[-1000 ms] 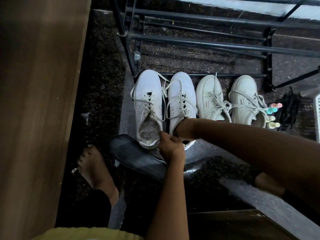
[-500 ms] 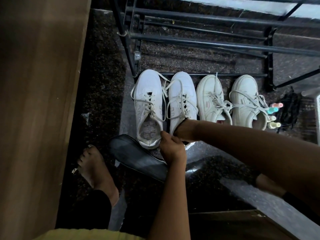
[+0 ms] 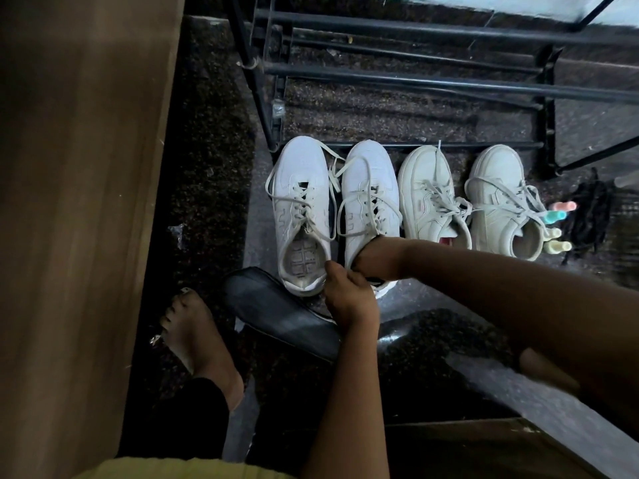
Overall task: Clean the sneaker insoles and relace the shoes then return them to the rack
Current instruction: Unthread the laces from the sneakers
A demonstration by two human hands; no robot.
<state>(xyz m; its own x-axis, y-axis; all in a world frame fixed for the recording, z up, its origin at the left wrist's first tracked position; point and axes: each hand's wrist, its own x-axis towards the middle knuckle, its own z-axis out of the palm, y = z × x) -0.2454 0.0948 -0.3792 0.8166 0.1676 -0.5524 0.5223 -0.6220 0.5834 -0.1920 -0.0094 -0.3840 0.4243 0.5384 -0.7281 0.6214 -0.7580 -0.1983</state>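
Right hand (image 3: 378, 261): it is pushed into the opening of the second white sneaker (image 3: 366, 188). The fingers are hidden inside, so I cannot tell if the grip is wide, narrow or holding something.
Left hand (image 3: 349, 299): the grip is closed on the heel rim of the same sneaker, with the fingers curled around it to keep it steady.
Change: almost nothing since one second ago. The right hand stays deep in the shoe and the left hand has shifted only a little at the heel.
Meaning for the task: probably the insole is being worked loose inside and is not yet out.
First white sneaker (image 3: 299, 188): it stands just beside on the left, laces loose, and a grid pattern shows in the bottom. I judge its insole is already removed.
Dark insole (image 3: 276, 312): it lies flat on the floor (image 3: 214, 167), near the heel of the first sneaker.
Cream sneakers (image 3: 425, 191): this pair stands to the right, laced and untouched.
Shoe rack (image 3: 415, 79): it is behind the toes of all four shoes, and none of them stands on it.
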